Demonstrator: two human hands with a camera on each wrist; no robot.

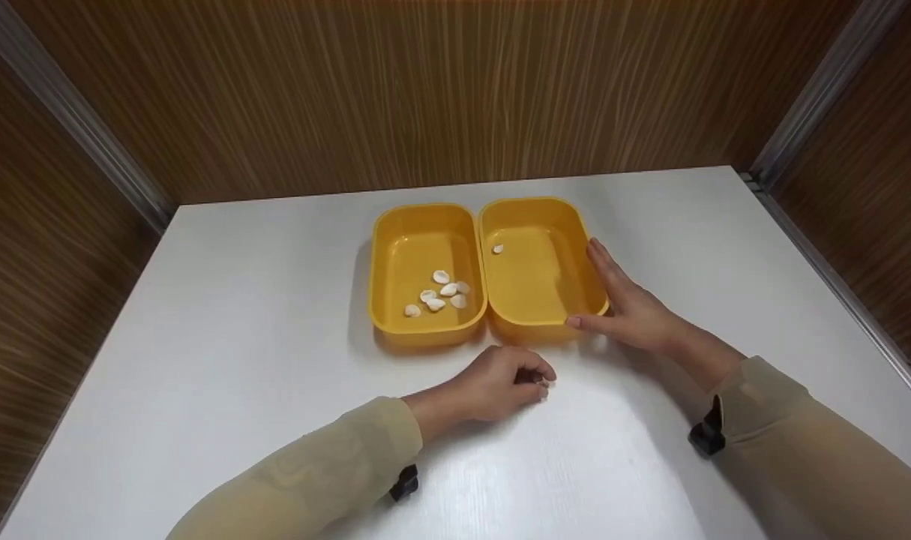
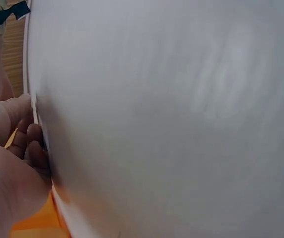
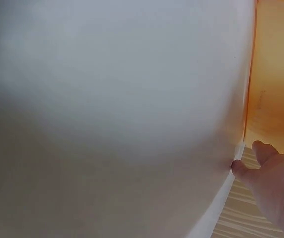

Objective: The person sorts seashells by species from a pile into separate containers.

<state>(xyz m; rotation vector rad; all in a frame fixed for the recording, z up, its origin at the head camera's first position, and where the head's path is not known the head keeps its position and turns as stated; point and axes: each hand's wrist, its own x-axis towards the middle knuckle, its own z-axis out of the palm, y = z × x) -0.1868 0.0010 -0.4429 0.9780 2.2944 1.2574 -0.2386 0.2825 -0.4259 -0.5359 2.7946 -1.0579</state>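
Note:
Just in front of the two yellow boxes, my left hand is low over the white table, thumb and fingers pinching a small white shell, mostly hidden by the fingertips. In the left wrist view its curled fingers show, and a thin pale edge appears at the fingertips. My right hand rests against the right yellow box, fingers stretched along its right side and thumb at the front rim. One white shell lies inside that box. The left yellow box contains several white shells.
Both boxes stand side by side on a white table. A brown wood-grain panel rises behind the table, with similar panels at left and right. Metal posts stand at the corners.

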